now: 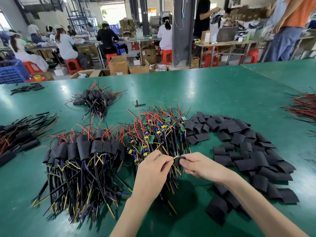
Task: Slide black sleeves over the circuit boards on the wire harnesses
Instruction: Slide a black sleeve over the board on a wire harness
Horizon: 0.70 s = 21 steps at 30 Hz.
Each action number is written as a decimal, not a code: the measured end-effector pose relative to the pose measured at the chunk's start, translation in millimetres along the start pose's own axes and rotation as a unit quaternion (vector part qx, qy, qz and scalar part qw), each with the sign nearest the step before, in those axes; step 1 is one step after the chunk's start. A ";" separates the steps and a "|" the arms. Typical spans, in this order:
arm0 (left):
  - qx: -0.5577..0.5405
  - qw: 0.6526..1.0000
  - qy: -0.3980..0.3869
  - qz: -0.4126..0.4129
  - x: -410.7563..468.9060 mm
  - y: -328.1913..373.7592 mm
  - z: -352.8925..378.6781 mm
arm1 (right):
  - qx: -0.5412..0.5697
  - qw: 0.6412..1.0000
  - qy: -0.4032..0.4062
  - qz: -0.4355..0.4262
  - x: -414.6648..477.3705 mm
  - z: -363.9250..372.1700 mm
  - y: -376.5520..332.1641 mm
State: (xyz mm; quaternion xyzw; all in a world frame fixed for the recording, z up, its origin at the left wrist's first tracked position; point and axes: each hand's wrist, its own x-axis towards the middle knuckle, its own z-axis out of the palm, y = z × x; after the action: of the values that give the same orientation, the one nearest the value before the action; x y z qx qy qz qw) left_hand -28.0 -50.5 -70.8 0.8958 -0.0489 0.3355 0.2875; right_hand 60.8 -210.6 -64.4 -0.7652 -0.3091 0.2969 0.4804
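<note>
The right hand (201, 165) pinched a flat, matte black sleeve (179, 161); the left hand (153, 168) pinched thin yellow-and-purple wires (173, 159) at its mouth.

Only the person's arms and hands are shown. The left hand (152, 166) and right hand (201, 165) are bare, with slim fingers. The left forearm (135, 207) and right forearm (256, 202) are seen uncovered from wrist to the frame's lower edge, smooth and slender. The nails cannot be made out.
</note>
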 end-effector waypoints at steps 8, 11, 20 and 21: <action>-0.106 0.992 0.047 -0.050 5.0 -7.0 -9.0 | -0.017 0.995 0.064 -0.079 1.3 -2.7 -3.4; -0.110 0.992 0.050 -0.020 5.5 -7.5 -10.7 | -0.053 0.989 0.084 -0.109 0.9 -1.7 -3.4; -0.080 0.991 0.098 0.053 2.1 -10.0 -4.8 | -0.014 0.970 0.153 -0.188 -2.4 6.8 -10.5; -0.078 0.990 0.102 0.055 1.7 -10.4 -4.5 | -0.030 0.967 0.163 -0.196 -3.7 8.5 -12.6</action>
State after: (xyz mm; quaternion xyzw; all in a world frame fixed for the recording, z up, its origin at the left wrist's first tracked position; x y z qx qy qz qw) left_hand -26.4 -39.2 -72.0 0.8274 -0.0948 0.4357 0.3414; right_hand 49.7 -204.3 -55.3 -0.7418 -0.3795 0.0593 0.5497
